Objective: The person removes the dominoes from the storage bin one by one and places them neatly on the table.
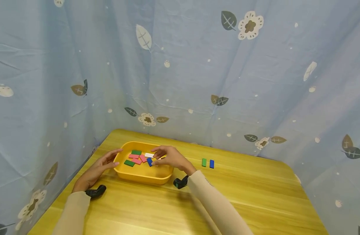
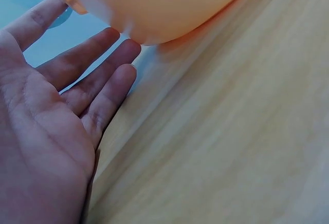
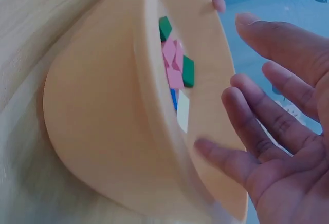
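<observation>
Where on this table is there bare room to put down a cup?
The widest bare patch is the table between the blue block outside the basin and the table's right edge. Another lies in front of the yellow basin, between the sleeves. The basin is crowded: loose blocks inside, right hand above, left hand beside it.

Text, labels, brands, numbers, signs: none readable in any view. Right sleeve (image 1: pixel 219 202): small dark mark (image 1: pixel 209 182) near its wrist end, too small to tell if lettering.
</observation>
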Demonstrator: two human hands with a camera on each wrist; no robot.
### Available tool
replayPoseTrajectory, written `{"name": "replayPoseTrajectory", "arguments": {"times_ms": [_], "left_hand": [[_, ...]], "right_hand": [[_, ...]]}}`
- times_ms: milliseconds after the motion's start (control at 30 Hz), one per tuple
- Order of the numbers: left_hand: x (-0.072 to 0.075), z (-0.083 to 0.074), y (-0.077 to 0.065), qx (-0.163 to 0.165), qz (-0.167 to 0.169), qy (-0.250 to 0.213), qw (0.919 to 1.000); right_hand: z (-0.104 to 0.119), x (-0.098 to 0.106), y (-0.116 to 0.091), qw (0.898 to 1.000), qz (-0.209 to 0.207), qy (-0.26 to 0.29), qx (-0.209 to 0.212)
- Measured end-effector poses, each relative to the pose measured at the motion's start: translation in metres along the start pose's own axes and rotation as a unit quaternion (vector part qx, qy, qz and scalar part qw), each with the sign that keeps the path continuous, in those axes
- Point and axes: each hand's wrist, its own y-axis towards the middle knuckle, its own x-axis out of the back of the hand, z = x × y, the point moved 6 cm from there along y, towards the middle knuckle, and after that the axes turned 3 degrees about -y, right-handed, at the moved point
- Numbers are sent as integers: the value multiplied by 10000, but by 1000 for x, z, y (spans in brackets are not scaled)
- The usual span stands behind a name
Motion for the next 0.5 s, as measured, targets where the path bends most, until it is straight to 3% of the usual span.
{"name": "replayPoseTrajectory", "arguments": {"times_ms": [233,500], "left_hand": [[2,1,5,-121,84,35,9999],[4,3,9,58,33,-34,10000]], "right_hand": [[-8,-6,7,9987,-266,-139,-415],[-13,-11,15,9920,-384,-653,-1012]]}}
